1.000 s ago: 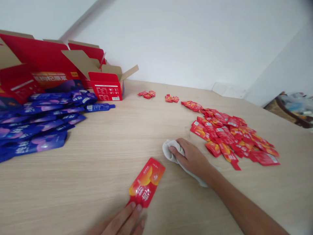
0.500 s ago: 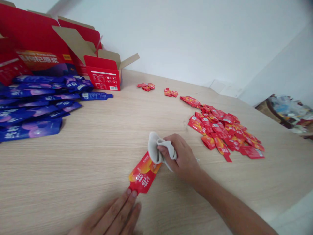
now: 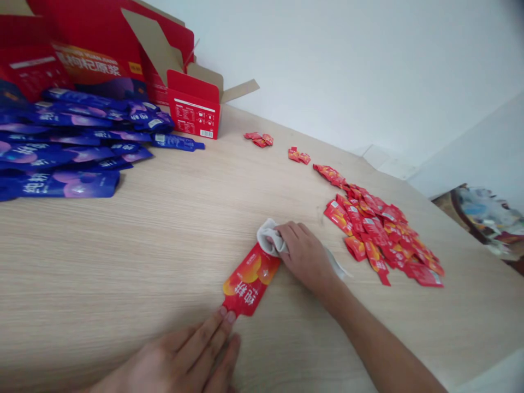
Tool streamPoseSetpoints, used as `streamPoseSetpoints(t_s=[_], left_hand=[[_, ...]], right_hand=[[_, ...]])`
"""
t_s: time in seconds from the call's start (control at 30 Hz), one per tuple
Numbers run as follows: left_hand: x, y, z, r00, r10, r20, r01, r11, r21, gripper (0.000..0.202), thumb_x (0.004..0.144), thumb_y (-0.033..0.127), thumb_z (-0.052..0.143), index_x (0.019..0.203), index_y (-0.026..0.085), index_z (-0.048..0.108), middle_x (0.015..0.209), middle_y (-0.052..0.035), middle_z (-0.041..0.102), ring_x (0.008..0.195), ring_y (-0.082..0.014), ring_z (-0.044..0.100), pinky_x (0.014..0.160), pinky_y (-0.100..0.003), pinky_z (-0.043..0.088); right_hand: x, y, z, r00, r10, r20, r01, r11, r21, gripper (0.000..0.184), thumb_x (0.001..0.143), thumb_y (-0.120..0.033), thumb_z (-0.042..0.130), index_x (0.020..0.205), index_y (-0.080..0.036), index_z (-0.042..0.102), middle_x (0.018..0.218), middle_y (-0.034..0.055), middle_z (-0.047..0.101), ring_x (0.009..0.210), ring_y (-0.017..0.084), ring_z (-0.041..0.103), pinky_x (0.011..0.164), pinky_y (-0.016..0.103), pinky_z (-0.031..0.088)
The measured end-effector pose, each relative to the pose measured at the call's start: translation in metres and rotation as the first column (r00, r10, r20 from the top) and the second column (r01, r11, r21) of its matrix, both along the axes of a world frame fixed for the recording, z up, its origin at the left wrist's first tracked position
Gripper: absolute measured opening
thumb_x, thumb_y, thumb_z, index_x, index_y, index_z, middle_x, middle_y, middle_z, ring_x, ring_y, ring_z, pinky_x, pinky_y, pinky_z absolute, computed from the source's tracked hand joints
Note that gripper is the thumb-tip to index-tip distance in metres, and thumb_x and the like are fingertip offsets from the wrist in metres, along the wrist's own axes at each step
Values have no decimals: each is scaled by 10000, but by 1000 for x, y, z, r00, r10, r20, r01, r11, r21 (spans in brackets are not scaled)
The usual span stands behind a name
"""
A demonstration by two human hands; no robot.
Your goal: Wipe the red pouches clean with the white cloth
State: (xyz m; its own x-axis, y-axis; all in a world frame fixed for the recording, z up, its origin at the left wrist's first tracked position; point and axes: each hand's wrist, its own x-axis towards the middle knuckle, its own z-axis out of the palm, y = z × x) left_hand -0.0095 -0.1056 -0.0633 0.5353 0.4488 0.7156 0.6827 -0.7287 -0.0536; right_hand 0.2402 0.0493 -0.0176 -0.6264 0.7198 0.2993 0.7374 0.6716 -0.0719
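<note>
A red pouch (image 3: pixel 250 281) with orange fruit print lies flat on the wooden table (image 3: pixel 176 245), its narrow neck toward me. Fingertips of my left hand (image 3: pixel 196 355) press that neck against the tabletop; the fingers are stretched out, not wrapped around it. In my right hand (image 3: pixel 307 256) is a bunched whitish cloth (image 3: pixel 268 236), gripped between thumb and fingers. The cloth rests on the pouch's far end and covers its edge; a loose tail of cloth shows beyond my wrist.
A pile of red pouches (image 3: pixel 380 229) lies to the right, with two small groups farther back. Blue pouches (image 3: pixel 77 153) are heaped at the left, before open red boxes (image 3: pixel 194 109). A white wall (image 3: pixel 327 71) stands behind the table; a bin of rubbish (image 3: pixel 487 213) is off the right edge.
My right hand and the cloth have slid toward the pouch's far end, uncovering more of its print. My left fingertips stay on the neck. The camera view has shifted slightly.
</note>
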Motion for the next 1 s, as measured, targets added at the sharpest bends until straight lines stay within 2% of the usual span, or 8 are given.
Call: streamPoseSetpoints(t_s=[0.13,0.3,0.5,0.6,0.7,0.77,0.83,1.0], left_hand=[[-1,5,2,1000,2,-20,-1,1000,27,380,1134,375,412,1045,184,728,1004,-27,814,959,-144,740,907,-294,480],[0,4,4,999,11,-53,-11,1000,5,363,1136,372,416,1048,190,717,1005,2,816,965,-136,744,915,-296,484],[1,4,4,999,10,-39,-11,1000,-4,366,1133,390,421,1047,193,717,1025,-23,815,966,-133,751,890,-287,491],[1,4,3,999,15,-51,-15,1000,13,361,1135,382,419,1056,196,718,1011,-14,816,973,-131,745,911,-286,484],[2,4,2,999,32,-35,-31,999,34,372,1139,355,402,1041,199,725,990,-8,816,972,-136,736,911,-292,476],[2,2,2,999,27,-29,-27,999,26,366,1135,358,421,1031,201,734,980,4,814,950,-143,733,895,-295,478],[3,-1,3,999,17,-36,-16,1000,13,355,1130,373,441,1037,201,737,994,5,813,950,-147,731,890,-292,479],[4,-3,1,998,69,3,-69,997,-34,392,1148,377,370,1060,194,706,1043,-35,809,1013,-157,732,936,-304,474]], right_hand=[[-3,-19,3,977,15,-213,-2,998,62,132,1007,-173,574,1135,-204,582,1046,94,667,954,269,611,842,416,516],[-31,-56,-5,938,311,-152,-330,936,-123,185,985,-169,620,1157,-231,593,1070,46,697,987,239,619,874,374,523],[6,6,-6,998,48,-38,-49,999,-23,194,970,-163,617,1162,-183,601,1086,111,684,998,297,618,889,445,528],[16,10,-1,987,-25,-156,38,996,80,127,1014,-227,583,1134,-189,596,1036,106,673,955,287,617,854,432,520],[-5,-25,0,956,123,-265,-111,992,61,136,1023,-234,579,1157,-207,582,1037,78,681,951,251,620,831,380,516],[-22,-46,-3,929,321,-185,-331,943,-24,168,1005,-211,606,1171,-231,591,1064,53,697,976,242,625,866,373,518],[-29,-49,-8,901,410,-142,-425,899,-103,204,981,-202,644,1175,-241,597,1085,37,705,1000,234,629,896,366,521],[3,3,-13,988,102,-116,-106,994,-27,152,994,-195,612,1145,-200,600,1076,90,691,995,269,622,885,418,525]])
